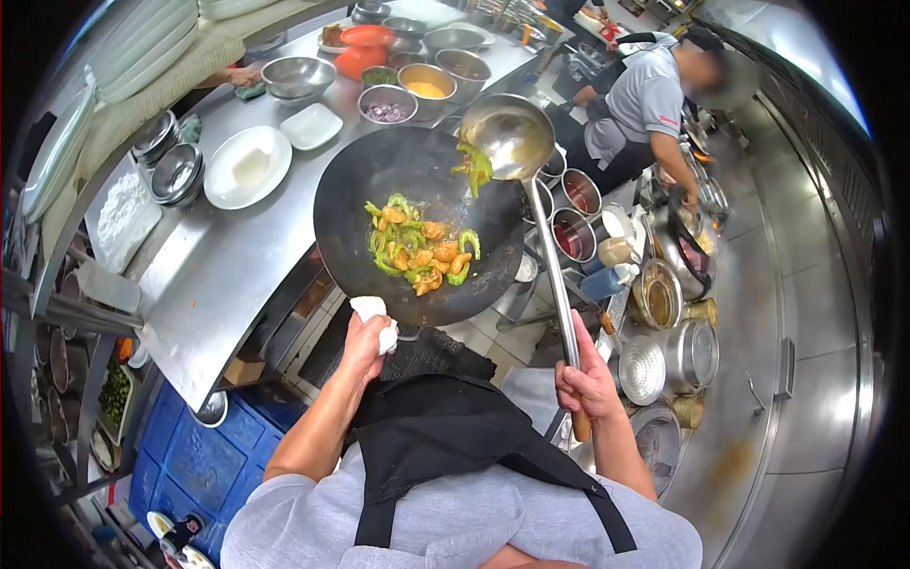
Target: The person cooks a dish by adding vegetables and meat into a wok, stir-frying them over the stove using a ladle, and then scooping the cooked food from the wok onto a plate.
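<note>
My left hand [360,349] is closed around a folded white cloth [372,311] at the near rim of a black wok [343,194], which is held up in front of me. In the wok lie green vegetable slices and golden-brown pieces [427,251], some steam hazing the dark surface. My right hand [588,377] grips the long handle of a metal ladle [507,140] near its wooden end. The ladle's bowl is over the wok's far right side, its inside wet and shiny. A few green slices [476,173] hang at the bowl's lower left edge.
On the steel counter [223,275] at left stand a white oval plate [248,168], a square white dish [311,126] and several metal bowls of ingredients. Sauce pots [574,235] and a perforated skimmer [643,370] are at right. A co-worker [645,100] works at the stove beyond.
</note>
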